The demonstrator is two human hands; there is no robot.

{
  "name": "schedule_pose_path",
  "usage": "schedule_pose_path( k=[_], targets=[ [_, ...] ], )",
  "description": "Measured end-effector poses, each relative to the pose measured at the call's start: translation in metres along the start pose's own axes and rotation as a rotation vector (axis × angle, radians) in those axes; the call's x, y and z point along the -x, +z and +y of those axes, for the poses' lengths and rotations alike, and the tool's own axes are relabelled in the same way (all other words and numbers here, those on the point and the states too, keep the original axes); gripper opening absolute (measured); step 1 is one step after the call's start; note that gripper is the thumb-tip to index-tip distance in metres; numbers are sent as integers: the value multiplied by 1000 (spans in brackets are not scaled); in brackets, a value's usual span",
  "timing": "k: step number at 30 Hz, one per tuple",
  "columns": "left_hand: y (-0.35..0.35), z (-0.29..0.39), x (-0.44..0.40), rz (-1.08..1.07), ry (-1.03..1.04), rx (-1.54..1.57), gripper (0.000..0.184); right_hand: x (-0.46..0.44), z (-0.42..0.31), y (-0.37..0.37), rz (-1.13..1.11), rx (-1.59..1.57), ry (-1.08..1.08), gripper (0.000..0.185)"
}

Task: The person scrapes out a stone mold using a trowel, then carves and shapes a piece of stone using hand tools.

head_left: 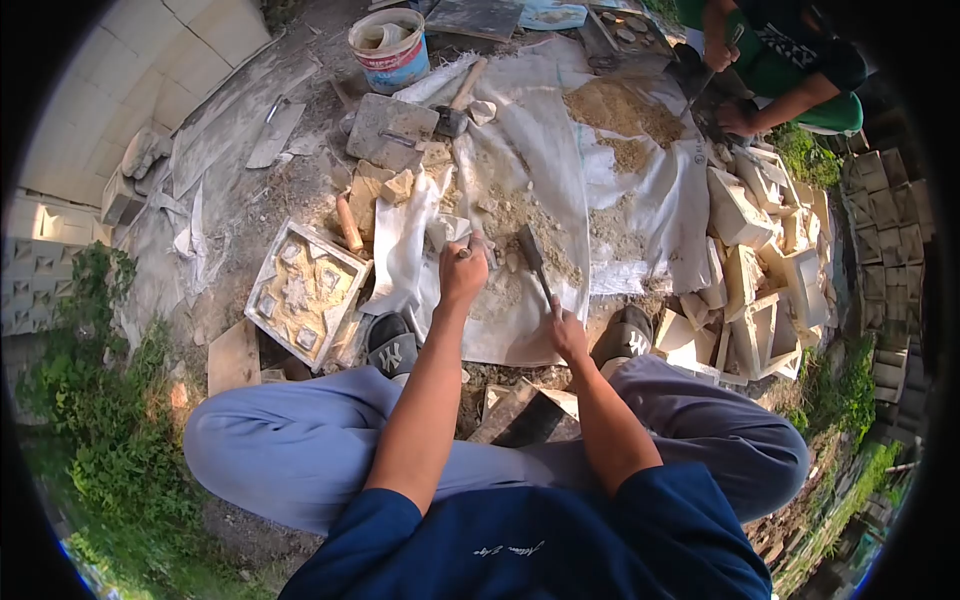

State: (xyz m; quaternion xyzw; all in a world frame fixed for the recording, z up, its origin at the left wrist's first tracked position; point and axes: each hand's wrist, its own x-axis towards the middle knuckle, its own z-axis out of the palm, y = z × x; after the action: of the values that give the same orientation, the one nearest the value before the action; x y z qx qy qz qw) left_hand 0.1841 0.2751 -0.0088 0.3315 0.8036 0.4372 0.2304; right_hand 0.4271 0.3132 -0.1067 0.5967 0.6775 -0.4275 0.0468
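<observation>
My left hand (463,268) is closed at the middle of the white sheet (530,345), beside a pale stone chunk (447,230); what its fingers grip is too small to make out. My right hand (562,332) is wrapped round the handle of a hammer-like tool (532,254), whose dark head lies over the sheet, to the right of my left hand. Sandy crumbs and small broken bits (505,290) are scattered on the sheet between and beyond both hands.
A square mould-like block (306,295) lies at left near a wooden handle (349,222). Further off are a bucket (388,52), a mallet (461,100) and a sand pile (625,108). Pale blocks (740,208) are heaped at right. A co-worker (800,70) crouches at upper right, holding a tool.
</observation>
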Motion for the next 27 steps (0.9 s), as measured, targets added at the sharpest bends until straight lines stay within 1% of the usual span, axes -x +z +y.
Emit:
schedule_pose_path(
  k=[2, 3, 4, 5, 6, 7, 8, 9, 10, 11, 12, 14, 15, 16, 18, 19, 20, 22, 23, 24, 26, 27],
  targets=[
    [8, -9, 2, 66, 64, 65, 51, -35, 39, 25, -55, -165, 107, 85],
    [10, -9, 3, 61, 66, 68, 51, -37, 39, 28, -30, -238, 148, 84],
    [12, -8, 5, 45, 33, 149, 52, -30, 30, 23, -25, -238, 150, 84],
    [14, -7, 6, 30, 0, 230, 53, -15, 12, 10, 30, -202, 114, 81],
    [16, -7, 5, 28, 0, 230, 53, -3, -2, -1, 82, -166, 78, 78],
    [18, -7, 5, 61, 6, 294, 53, 2, -10, -6, 105, -148, 81, 70],
    [20, -8, 5, 94, 10, 358, 53, 8, -15, -11, 104, -149, 83, 70],
    [21, -13, 4, 94, 9, 356, 53, 18, -25, -19, 135, -152, 48, 66],
    [21, -19, 4, 107, 25, 434, 52, 23, -30, -22, 165, -154, 14, 63],
    [23, -25, 3, 120, 38, 511, 51, 25, -31, -21, 261, -176, -43, 57],
    [24, -29, 4, 122, 31, 513, 51, 18, -26, -17, 257, -170, -41, 57],
    [27, -35, 7, 200, 120, 688, 49, -3, -7, -8, 267, -351, -184, 55],
    [27, -34, 8, 230, 81, 615, 50, -2, -10, -10, 324, -386, -248, 54],
    [28, -32, 9, 230, 80, 619, 50, -1, -11, -14, 326, -383, -249, 54],
    [26, -32, 6, 231, 169, 598, 50, 4, -12, -17, 342, -233, -99, 55],
    [27, -34, 7, 228, 168, 596, 50, 7, -10, -17, 394, -224, -112, 56],
    [29, -35, 5, 223, 125, 629, 50, 4, -10, -19, 393, -225, -112, 56],
    [31, -36, 2, 222, 74, 663, 50, 8, -25, -35, 428, -116, -145, 55],
    [33, -38, 1, 232, 86, 608, 49, 9, -34, -43, 412, -132, -166, 49],
    [35, -40, 0, 239, 99, 553, 49, 14, -45, -48, 406, -124, -159, 49],
    [40, -44, -6, 239, 84, 525, 48, 21, -68, -51, 462, -328, -336, 40],
    [41, -43, -8, 230, 99, 480, 46, 23, -71, -46, 497, -377, -400, 36]
  ],
)
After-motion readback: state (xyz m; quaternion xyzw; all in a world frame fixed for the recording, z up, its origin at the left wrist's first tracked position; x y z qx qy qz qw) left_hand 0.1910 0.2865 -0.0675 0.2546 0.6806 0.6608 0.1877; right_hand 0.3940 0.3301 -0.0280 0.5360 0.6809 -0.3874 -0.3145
